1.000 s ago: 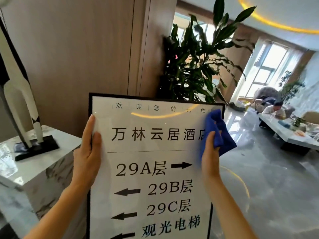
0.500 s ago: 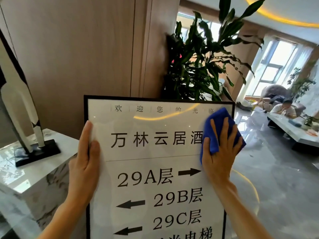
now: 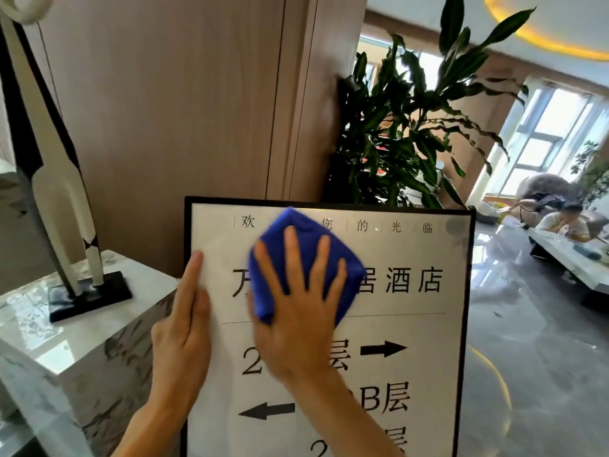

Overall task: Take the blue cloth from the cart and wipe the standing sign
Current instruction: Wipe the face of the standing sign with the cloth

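Lobby, glossy grey floor (image 3: 527,374); plant (image 3: 405,127) behind the sign (image 3: 412,324), marble plinth (image 3: 66,351) left of it. Sign: upright, black-framed, white face. Cloth (image 3: 296,249): blue, on the sign's upper left face. Right hand (image 3: 296,321): flat, fingers spread, pressing cloth against sign. Left hand (image 3: 184,334): flat, fingers together, on the sign's left edge.

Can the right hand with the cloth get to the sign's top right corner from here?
Probably yes. The right hand presses the blue cloth flat on the sign left of centre; the glass from there to the top right corner is bare. The left hand holds the opposite edge, out of the way.
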The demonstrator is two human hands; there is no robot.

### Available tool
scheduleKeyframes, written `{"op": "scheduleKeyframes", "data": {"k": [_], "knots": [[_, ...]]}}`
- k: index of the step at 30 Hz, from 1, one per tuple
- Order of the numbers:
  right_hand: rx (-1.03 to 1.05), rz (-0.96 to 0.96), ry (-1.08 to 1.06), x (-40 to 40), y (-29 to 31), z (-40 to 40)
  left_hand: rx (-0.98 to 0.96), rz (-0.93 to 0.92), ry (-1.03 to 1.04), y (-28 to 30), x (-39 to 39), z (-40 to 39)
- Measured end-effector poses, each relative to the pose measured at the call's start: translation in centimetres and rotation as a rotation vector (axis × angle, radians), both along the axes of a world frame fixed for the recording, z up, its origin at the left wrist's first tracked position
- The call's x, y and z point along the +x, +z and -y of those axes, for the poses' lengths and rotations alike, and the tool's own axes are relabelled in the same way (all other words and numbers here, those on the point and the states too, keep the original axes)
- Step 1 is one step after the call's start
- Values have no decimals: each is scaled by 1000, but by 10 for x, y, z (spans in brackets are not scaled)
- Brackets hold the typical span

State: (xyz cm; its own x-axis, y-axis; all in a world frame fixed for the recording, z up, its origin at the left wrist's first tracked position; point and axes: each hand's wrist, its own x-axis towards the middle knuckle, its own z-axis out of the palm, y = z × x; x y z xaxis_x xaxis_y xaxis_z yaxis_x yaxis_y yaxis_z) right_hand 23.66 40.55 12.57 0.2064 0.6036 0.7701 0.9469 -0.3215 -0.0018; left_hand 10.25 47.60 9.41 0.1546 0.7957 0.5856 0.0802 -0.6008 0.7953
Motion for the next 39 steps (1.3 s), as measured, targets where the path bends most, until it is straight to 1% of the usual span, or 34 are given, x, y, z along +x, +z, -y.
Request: {"op": "scheduleKeyframes", "data": {"k": [3, 6, 9, 11, 15, 17, 21, 24, 27, 30, 34, 39], "knots": [[-54, 70, 74, -29, -2, -16, -8, -9, -30, 0, -2, -3], [-69, 110, 110, -32, -1, -16, 14, -9, -69, 2, -3, -4], [-67, 177, 140, -10, 7, -5, -21, 9, -91, 4, 0, -5], [-57, 184, 134, 13, 15, 4, -24, 15, -92, 6, 2, -4], [-66, 157, 65, 65, 31, 24, -60, 32, -103, 7, 5, -6], [-30, 130, 34, 85, 37, 36, -63, 38, -105, 8, 6, -7], [3, 89, 14, 97, 43, 50, -43, 47, -86, 8, 5, -2], [-8, 74, 3, 83, 40, 47, -49, 44, -65, 5, 5, -2], [-9, 40, -10, 50, 32, 28, -49, 41, -68, 2, 3, -4], [-13, 64, 11, 16, 24, 5, -36, 25, -67, 2, 1, -6], [-18, 98, 73, -22, 12, -15, 27, 12, -46, 1, -1, -6], [-30, 164, 122, -29, 5, -17, 49, 22, -108, -1, 0, -6]]}}
